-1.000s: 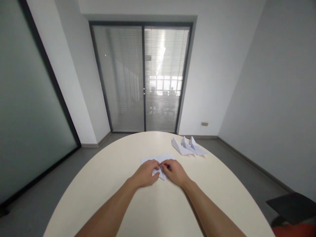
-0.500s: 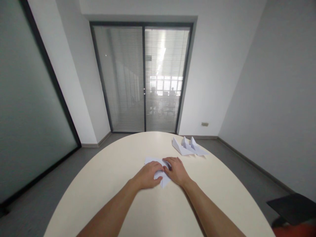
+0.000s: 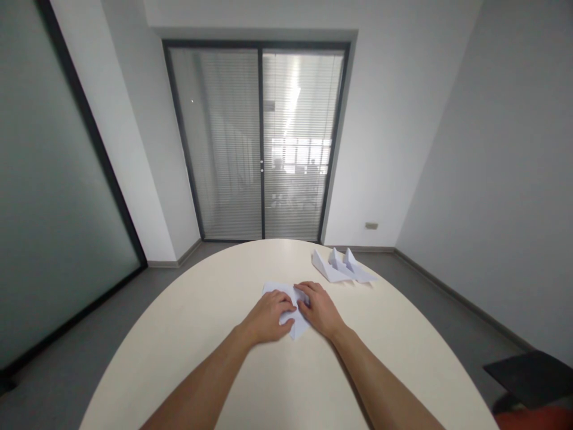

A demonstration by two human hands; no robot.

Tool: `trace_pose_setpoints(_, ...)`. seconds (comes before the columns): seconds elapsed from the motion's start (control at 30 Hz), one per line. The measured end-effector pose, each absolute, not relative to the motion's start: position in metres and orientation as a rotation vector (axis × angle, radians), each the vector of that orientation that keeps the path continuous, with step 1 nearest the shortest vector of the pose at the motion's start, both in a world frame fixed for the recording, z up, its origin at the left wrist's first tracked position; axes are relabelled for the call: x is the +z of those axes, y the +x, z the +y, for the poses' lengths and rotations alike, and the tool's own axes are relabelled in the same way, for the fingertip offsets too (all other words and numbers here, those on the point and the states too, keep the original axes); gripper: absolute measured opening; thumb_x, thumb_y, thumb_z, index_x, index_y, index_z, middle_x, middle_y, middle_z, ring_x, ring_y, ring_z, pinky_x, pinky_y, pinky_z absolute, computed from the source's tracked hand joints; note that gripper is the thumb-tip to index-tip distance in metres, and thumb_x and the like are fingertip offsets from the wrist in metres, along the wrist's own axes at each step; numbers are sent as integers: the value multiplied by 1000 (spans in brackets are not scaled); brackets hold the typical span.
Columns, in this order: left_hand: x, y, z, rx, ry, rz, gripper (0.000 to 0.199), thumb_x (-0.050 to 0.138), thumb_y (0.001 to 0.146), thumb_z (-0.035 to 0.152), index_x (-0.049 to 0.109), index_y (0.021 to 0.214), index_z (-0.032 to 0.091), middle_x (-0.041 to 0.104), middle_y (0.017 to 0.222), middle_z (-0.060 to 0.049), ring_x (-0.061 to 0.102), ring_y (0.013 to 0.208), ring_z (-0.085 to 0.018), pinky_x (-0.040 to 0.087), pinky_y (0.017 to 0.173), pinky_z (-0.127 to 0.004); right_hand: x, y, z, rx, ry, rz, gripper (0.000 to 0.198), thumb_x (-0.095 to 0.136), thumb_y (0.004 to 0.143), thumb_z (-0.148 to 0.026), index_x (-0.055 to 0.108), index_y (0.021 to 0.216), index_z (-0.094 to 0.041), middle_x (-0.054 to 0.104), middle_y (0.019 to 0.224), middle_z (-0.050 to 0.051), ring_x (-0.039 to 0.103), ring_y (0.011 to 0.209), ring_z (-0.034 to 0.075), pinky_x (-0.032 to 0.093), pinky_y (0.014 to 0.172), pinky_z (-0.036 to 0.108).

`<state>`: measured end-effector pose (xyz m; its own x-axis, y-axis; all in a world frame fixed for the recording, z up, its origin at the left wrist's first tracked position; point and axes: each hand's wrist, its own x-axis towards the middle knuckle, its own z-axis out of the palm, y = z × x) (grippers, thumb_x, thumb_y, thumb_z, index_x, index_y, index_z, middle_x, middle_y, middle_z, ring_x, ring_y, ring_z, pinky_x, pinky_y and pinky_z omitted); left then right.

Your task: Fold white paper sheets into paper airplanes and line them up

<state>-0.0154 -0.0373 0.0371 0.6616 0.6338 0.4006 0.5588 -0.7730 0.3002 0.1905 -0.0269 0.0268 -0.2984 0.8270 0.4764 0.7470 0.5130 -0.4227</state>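
White folded paper (image 3: 299, 326) lies on the table (image 3: 277, 388), under the left hand (image 3: 269, 316) and right hand (image 3: 321, 307).
A second ago the paper looked wider along its far edge, and the hands met near its middle. Now its near tip points closer to the person. Both hands rest on it, with their fingers (image 3: 280, 296) curved and a bit spread. The pointy paper shapes (image 3: 331, 272) at the far right have stayed put.

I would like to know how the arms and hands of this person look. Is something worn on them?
Both the left hand and the right hand are without gloves. The left forearm and right forearm are bare; no sleeve, watch or bracelet shows. Nails are too small to judge.
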Motion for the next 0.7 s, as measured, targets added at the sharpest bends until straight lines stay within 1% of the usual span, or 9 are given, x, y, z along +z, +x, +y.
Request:
trace_pose_setpoints(0.1,35,-16,-37,755,2724,1032,23,66,84,29,70,105,23,67,112,-6,57,108,-25,44,99,-41,27,190,-28,153,-1278,-2102,43,57,81,-13,65,123,-18,65,120,9,54,114,24,41,104,37)
trace_pose_setpoints(0.17,32,-16,-36,791,2733,1079,24,69,81,29,69,105,23,62,126,-8,52,120,-27,39,107,-44,27,191,-28,146,-1292,-2112,45,57,82,-13,63,126,-18,66,119,9,55,112,24,42,101,38)
trace_pose_setpoints(0.2,31,-17,-35,810,2741,1109,28,69,80,30,69,107,22,57,136,-9,47,128,-29,35,111,-47,27,191,-28,142,-1306,-2117,46,57,82,-14,62,127,-18,67,118,9,56,110,25,42,100,38)
trace_pose_setpoints(0.3,27,-17,-34,830,2769,1205,54,70,78,32,57,129,22,33,157,-10,26,145,-33,20,119,-53,26,191,-28,125,-1340,-2125,47,57,82,-14,60,129,-19,67,119,9,57,110,24,40,100,39)
trace_pose_setpoints(0.37,26,-17,-33,819,2779,1253,72,68,78,35,42,143,22,28,160,-11,21,148,-32,16,120,-55,26,190,-28,116,-1347,-2126,46,57,82,-14,60,128,-19,68,119,8,57,111,24,38,102,39)
trace_pose_setpoints(0.43,26,-17,-33,807,2776,1279,78,67,79,37,35,148,21,34,157,-11,24,147,-32,14,121,-56,26,190,-28,108,-1344,-2128,44,56,82,-13,62,126,-20,68,118,7,57,111,23,37,102,39)
trace_pose_setpoints(0.5,27,-17,-33,809,2763,1295,76,66,80,38,35,147,21,43,151,-11,33,142,-31,14,121,-56,27,189,-29,104,-1336,-2132,44,56,82,-13,62,125,-21,69,116,6,57,109,22,37,101,38)
trace_pose_setpoints(0.6,29,-16,-35,839,2753,1320,70,66,80,39,40,143,20,53,140,-11,45,132,-29,15,121,-54,29,189,-31,108,-1316,-2142,43,56,83,-12,63,124,-22,71,108,5,59,105,20,37,98,36)
trace_pose_setpoints(0.7,34,-15,-37,845,2769,1358,58,68,80,39,51,133,21,61,125,-9,50,122,-27,15,120,-52,30,190,-32,109,-1306,-2162,34,54,85,-14,69,114,-25,73,103,3,60,102,20,36,97,36)
